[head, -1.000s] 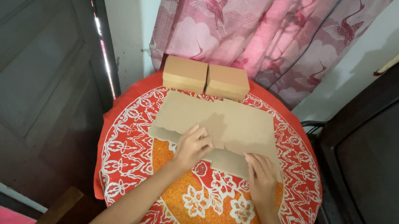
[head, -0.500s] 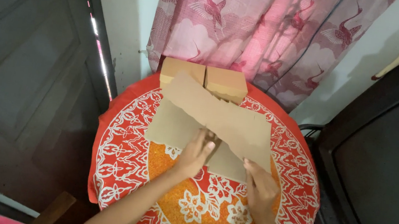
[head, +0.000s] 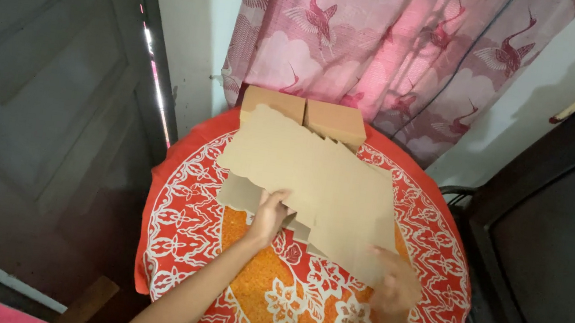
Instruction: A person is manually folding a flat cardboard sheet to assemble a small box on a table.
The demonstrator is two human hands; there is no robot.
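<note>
- While both hands grip it, a flat brown cardboard sheet (head: 315, 180) with scalloped edges is raised at a tilt over the middle of the round table, its far corner reaching towards 11 o'clock.
- Under it, a second flat cardboard piece (head: 240, 194) lies on the cloth, showing at the sheet's 8 o'clock side.
- At the sheet's 7 o'clock edge, the left hand (head: 269, 215) pinches the cardboard, fingers curled over the edge.
- At the sheet's 5 o'clock corner, the right hand (head: 395, 287) is closed on the cardboard, blurred, with the thumb on top.
- Beyond the sheet, at 12 o'clock, two folded brown boxes (head: 305, 114) stand side by side, touching, at the table's far rim.
- Covering the table is a red and orange tablecloth (head: 312, 313) with white floral patterns.
- Behind the boxes hangs a pink curtain (head: 392, 42) printed with cranes.
- At 9 o'clock stands a dark grey door (head: 39, 77); at 3 o'clock sits a dark television (head: 557, 249).
</note>
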